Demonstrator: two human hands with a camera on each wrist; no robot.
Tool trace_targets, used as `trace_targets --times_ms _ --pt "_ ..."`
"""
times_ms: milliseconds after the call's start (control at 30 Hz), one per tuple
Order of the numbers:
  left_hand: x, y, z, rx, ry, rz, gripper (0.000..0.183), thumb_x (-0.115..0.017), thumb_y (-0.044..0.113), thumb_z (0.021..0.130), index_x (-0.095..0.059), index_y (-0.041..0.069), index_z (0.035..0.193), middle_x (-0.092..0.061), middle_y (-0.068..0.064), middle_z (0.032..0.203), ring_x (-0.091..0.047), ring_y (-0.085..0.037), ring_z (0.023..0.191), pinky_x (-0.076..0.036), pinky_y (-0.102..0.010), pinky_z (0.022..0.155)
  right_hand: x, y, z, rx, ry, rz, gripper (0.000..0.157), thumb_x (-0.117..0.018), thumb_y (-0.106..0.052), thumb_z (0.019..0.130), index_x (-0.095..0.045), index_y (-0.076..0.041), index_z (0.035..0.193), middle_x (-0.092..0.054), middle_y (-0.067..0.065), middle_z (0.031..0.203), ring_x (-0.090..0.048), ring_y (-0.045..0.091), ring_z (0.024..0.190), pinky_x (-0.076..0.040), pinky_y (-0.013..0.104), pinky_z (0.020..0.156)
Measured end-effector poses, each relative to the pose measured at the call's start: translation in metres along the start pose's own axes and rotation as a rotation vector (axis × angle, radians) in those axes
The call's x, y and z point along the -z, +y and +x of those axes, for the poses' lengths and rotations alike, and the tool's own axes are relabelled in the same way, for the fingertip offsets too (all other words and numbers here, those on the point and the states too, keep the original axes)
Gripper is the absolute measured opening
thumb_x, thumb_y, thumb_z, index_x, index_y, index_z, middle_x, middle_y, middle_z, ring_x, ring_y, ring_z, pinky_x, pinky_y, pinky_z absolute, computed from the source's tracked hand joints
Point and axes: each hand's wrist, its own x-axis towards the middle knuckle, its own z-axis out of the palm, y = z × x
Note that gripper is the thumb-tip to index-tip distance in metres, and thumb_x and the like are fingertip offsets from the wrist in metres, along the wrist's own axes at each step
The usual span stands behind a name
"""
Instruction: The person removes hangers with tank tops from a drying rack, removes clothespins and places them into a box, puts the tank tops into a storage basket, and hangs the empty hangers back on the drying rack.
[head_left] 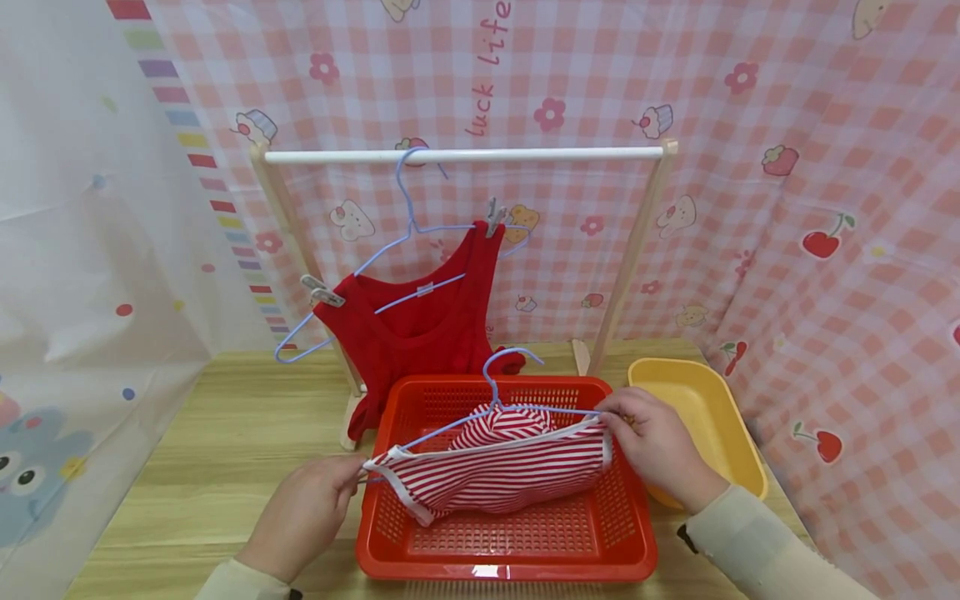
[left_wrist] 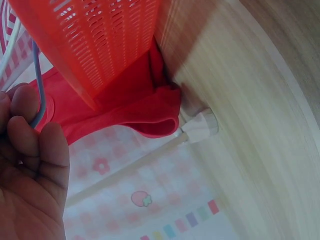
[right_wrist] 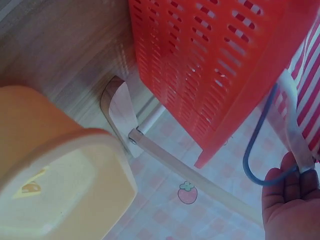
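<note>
A red-and-white striped garment (head_left: 517, 475) with white trim hangs on a light blue hanger (head_left: 450, 429) over the red basket (head_left: 510, 571). My left hand (head_left: 307, 512) pinches the garment's white-edged corner at the hanger's left end. In the left wrist view, the curled fingers (left_wrist: 24, 137) are at the bent hanger wire (left_wrist: 37, 70). At the other end, my right hand (head_left: 660, 442) pinches the white trim and the hanger. The right wrist view shows the looped hanger end (right_wrist: 246, 157) beside those fingers (right_wrist: 272, 187). The fingertips are partly hidden.
Behind the basket stands a rack with a white bar (head_left: 555, 155) and wooden posts (head_left: 626, 275). From it hangs a red tank top (head_left: 427, 350) on another blue hanger (head_left: 406, 187), held by grey clips (head_left: 322, 292). A yellow tub (head_left: 720, 433) sits right of the basket.
</note>
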Motion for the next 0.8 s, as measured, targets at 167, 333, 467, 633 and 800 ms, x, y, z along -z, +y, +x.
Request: trace_targets --times_ms 167,333,467,633,800 --pt "0.0003 -0.0005 -0.0004 0.005 0.0 -0.005 0.029 -0.079 -0.001 0.086 -0.075 0.024 0.101 -0.076 0.007 0.09 -0.073 -0.019 0.088 -0.061 -0.044 0.084 0.0014 -0.0008 0.0005 0.012 -0.011 -0.026 0.018 -0.075 -0.004 0.095 -0.078 -0.021 0.095 -0.074 -0.007 0.101 -0.068 0.014 0.095 -0.059 0.041 0.087" --pt "0.0006 -0.0004 -0.0004 0.023 0.002 -0.012 0.028 -0.079 0.0 0.086 -0.073 0.024 0.099 -0.075 0.006 0.086 -0.072 -0.02 0.085 -0.061 -0.045 0.081 0.0002 -0.0017 0.0013 0.022 -0.02 -0.055 0.016 -0.074 -0.003 0.095 -0.077 -0.018 0.095 -0.074 -0.005 0.1 -0.069 0.015 0.094 -0.06 0.044 0.086" --pt "0.0006 -0.001 0.0 0.03 0.002 -0.012 0.028 -0.079 0.001 0.086 -0.073 0.024 0.099 -0.075 0.006 0.086 -0.073 -0.02 0.084 -0.061 -0.045 0.08 0.0006 -0.0025 0.0017 0.019 -0.031 -0.07 0.015 -0.074 -0.003 0.095 -0.076 -0.019 0.095 -0.073 -0.004 0.099 -0.067 0.015 0.093 -0.059 0.043 0.085" --pt "0.0005 -0.0021 0.0001 0.023 -0.001 0.001 0.027 -0.08 0.002 0.087 -0.074 0.024 0.101 -0.076 0.007 0.088 -0.072 -0.019 0.085 -0.061 -0.045 0.081 0.0011 -0.0033 0.0022 0.019 -0.064 -0.093 0.015 -0.074 -0.004 0.095 -0.075 -0.019 0.096 -0.072 -0.004 0.099 -0.066 0.015 0.094 -0.059 0.044 0.085" --pt "0.001 -0.0014 -0.0002 0.032 -0.014 0.005 0.026 -0.08 0.002 0.088 -0.077 0.022 0.104 -0.078 0.005 0.093 -0.074 -0.021 0.089 -0.061 -0.046 0.086 0.0003 -0.0038 0.0028 0.022 -0.069 -0.094 0.014 -0.075 -0.004 0.095 -0.075 -0.019 0.094 -0.072 -0.003 0.097 -0.066 0.014 0.092 -0.059 0.044 0.085"
